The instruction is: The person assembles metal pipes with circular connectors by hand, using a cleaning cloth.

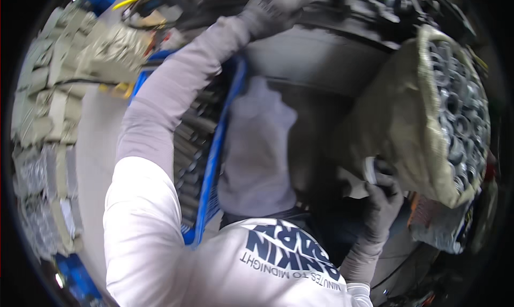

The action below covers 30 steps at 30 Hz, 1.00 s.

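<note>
My right hand [383, 200], in a dark grey glove, grips the lower end of a tan woven sack [407, 114]. The sack is tipped on its side at the right, and its open mouth shows several shiny metal rings [463, 119]. My left hand [278, 4], also gloved, reaches far up along a long pale grey sleeve. Its fingers curl over the rim of a dark round machine [321, 55] at the top. My white shirt fills the lower middle.
A blue crate [214, 157] holding several dark metal rods stands under my left arm. Stacked tan sacks and bags of metal parts [48, 109] line the left side. A pale cloth [257, 146] lies beside the crate. Blue and yellow items sit at top left.
</note>
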Tool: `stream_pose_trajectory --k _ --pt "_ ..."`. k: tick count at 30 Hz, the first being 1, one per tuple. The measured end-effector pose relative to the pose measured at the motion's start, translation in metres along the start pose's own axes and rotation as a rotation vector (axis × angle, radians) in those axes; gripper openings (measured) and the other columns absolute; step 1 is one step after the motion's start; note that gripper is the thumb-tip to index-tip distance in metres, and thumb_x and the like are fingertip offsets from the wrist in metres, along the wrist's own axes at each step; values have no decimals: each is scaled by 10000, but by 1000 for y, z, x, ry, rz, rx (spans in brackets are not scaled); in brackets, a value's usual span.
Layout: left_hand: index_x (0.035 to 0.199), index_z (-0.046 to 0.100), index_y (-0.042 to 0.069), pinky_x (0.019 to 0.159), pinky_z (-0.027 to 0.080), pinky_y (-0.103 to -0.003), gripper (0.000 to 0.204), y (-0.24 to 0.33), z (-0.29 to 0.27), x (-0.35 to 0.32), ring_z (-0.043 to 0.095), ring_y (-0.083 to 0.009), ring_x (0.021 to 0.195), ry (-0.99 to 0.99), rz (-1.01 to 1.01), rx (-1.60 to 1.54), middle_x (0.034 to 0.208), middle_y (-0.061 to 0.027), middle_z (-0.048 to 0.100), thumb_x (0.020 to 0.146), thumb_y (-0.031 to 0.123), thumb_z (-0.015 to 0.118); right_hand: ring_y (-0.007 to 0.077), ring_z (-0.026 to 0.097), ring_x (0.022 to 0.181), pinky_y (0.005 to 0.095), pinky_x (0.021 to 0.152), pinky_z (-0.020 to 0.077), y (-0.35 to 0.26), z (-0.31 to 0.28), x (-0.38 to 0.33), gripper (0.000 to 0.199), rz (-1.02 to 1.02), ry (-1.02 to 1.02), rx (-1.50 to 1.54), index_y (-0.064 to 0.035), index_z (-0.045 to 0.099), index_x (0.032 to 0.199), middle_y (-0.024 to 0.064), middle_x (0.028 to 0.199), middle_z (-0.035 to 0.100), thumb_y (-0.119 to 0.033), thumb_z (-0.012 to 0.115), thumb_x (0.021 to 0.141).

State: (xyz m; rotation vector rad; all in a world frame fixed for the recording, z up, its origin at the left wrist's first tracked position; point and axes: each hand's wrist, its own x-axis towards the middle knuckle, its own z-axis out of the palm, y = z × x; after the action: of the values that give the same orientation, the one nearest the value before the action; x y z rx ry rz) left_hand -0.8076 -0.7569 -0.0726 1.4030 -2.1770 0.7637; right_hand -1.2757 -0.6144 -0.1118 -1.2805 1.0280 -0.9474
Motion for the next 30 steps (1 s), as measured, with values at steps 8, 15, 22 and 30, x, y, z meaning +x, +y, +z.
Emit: stream_pose_trajectory --k 8,15,22,30 --pt "1300 662 97 1062 506 -476 490 49 -139 -407 645 -345 1219 -601 -508 114 1266 -127 686 818 63 737 247 599 1341 348 1136 428 47 -15 6 580 -54 -99 -141 92 653 1352 185 1472 629 -239 766 889" --pt "1299 659 69 1045 518 -495 515 113 -172 -497 645 -385 1219 -538 -595 36 1278 -165 682 789 0 683 278 645 1281 387 1134 494 27 13 0 833 -63 -80 13 132 559 1478 213 1458 627 -508 683 960" --pt "1584 469 5 1247 378 -506 786 172 -249 -668 444 -527 1461 -466 -1860 491 1564 -369 450 996 488 666 283 690 1266 408 1090 551 97 -46 7 519 -231 -131 -263 55 576 1478 194 1358 714 -193 674 1033" --pt "1648 409 66 1275 322 -544 835 256 -157 -565 268 -594 1551 -337 -2141 78 1683 -425 208 1005 551 629 276 746 1077 380 976 591 55 24 4 415 -304 -126 -291 51 697 1314 158 1240 750 -247 611 1038"
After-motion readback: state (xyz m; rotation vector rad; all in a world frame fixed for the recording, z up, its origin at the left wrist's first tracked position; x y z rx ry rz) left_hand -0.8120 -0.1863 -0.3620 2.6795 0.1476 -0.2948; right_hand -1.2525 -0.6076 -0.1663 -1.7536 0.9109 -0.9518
